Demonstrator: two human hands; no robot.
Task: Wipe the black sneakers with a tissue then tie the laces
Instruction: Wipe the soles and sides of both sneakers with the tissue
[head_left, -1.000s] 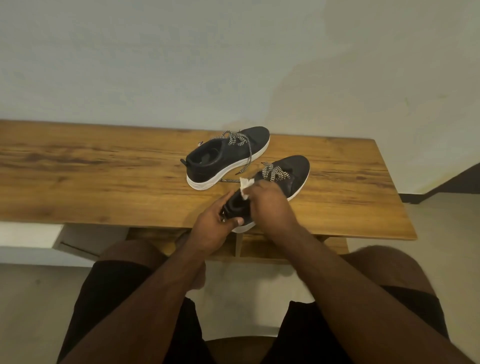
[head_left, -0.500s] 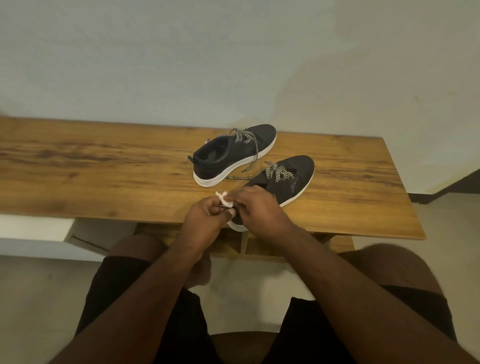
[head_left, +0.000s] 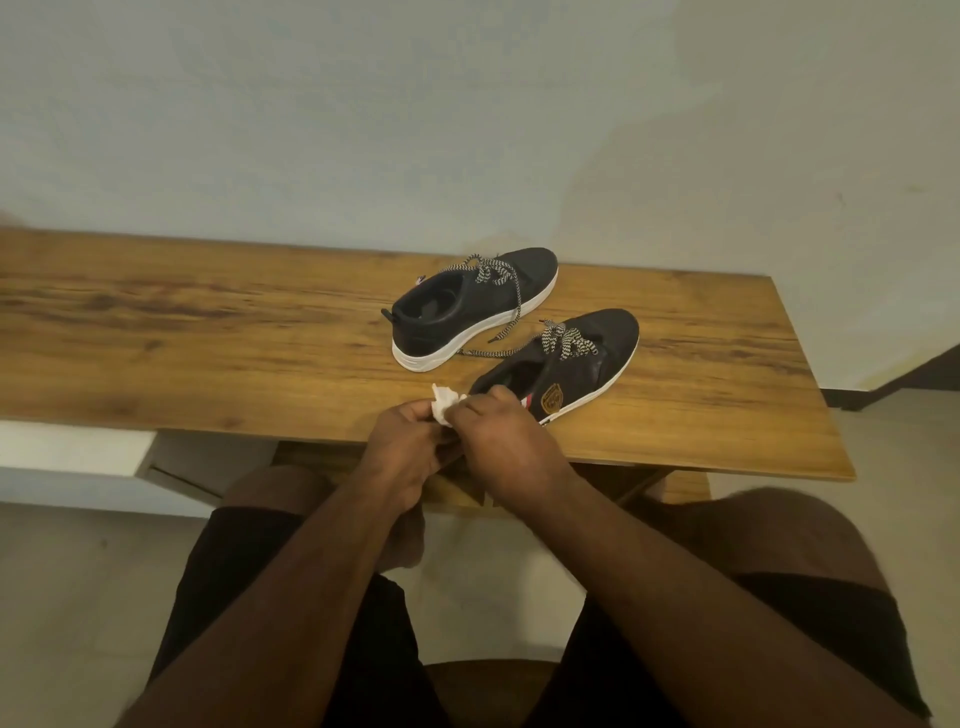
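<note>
At the worktop's (head_left: 218, 332) near edge, the fingers (head_left: 415, 410) of the left hand (head_left: 405, 452) are curling tightly around a crumpled white tissue (head_left: 445, 406), while the right hand (head_left: 498, 441) is pinching the same tissue from the other side. Both hands are meeting knuckle to knuckle over the edge, wrists angling inward, forearms reaching forward from the lap. Just beside the right hand, the nearer black sneaker (head_left: 571, 364) is lying with its heel toward the near edge and its toe pointing to the far right corner, laces (head_left: 563, 338) loose. A second sneaker (head_left: 467, 312) is sitting behind it toward the far edge. Bare wood is stretching wide to the left.
</note>
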